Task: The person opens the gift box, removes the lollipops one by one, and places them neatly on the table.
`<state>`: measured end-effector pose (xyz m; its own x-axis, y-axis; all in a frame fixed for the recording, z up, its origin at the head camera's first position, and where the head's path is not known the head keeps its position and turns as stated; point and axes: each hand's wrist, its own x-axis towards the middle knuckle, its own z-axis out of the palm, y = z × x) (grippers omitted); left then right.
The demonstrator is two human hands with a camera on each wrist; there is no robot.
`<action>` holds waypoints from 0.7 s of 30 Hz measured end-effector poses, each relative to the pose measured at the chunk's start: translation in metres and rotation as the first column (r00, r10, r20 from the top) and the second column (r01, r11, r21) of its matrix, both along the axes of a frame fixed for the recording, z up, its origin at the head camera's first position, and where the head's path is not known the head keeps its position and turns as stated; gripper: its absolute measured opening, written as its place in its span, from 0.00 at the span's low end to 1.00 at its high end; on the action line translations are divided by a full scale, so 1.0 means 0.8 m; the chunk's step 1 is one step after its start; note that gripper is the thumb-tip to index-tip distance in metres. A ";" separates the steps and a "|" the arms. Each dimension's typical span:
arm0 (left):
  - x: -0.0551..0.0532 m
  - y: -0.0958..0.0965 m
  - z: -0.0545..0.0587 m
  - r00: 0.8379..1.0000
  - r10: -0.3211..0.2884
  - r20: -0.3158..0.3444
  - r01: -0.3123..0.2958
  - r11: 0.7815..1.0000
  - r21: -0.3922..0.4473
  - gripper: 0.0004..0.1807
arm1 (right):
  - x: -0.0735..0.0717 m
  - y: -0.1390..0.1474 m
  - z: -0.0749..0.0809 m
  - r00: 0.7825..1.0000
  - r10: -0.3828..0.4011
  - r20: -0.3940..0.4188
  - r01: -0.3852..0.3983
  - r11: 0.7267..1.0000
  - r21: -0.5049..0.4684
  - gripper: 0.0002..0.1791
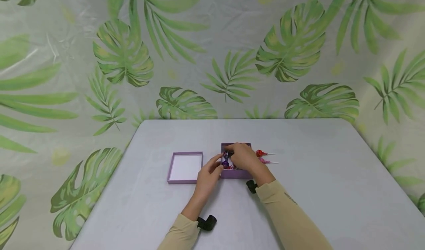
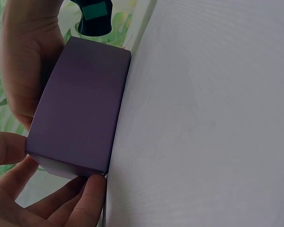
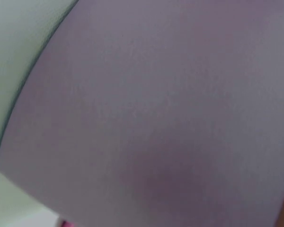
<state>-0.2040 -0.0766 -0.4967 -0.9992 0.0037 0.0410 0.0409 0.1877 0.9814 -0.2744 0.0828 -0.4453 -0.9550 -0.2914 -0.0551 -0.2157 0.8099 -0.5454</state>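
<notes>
A purple open-topped box stands on the table with several wrapped lollipops inside, a dark purple lollipop among them. My left hand rests against its left side, fingertips touching the wall and rim. In the left wrist view, those fingers sit low along the side of the box. My right hand reaches down into the box from the right. Its fingertips are partly hidden among the sweets, and I cannot tell whether they pinch one. The right wrist view is filled by the box's wall.
Left of the box lies a shallow purple-edged lid, white inside. A red lollipop and a pink lollipop lie just right of the box, sticks pointing right. The white table meets a leaf-patterned backdrop.
</notes>
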 end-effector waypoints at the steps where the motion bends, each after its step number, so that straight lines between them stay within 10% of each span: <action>1: 0.003 0.001 0.006 1.000 -0.004 0.006 0.004 1.000 -0.002 0.23 | 0.001 0.001 0.000 1.000 -0.002 0.002 0.002 1.000 -0.007 0.30; 21: 0.000 0.000 -0.004 1.000 -0.001 -0.022 0.001 1.000 -0.020 0.22 | 0.006 0.013 -0.007 0.962 -0.034 -0.271 -0.008 0.988 -0.153 0.13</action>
<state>-0.2041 -0.0768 -0.4998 -0.9980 0.0055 0.0628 0.0625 0.2074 0.9763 -0.2698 0.0930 -0.4509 -0.9315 -0.2635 0.2509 -0.3627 0.7260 -0.5842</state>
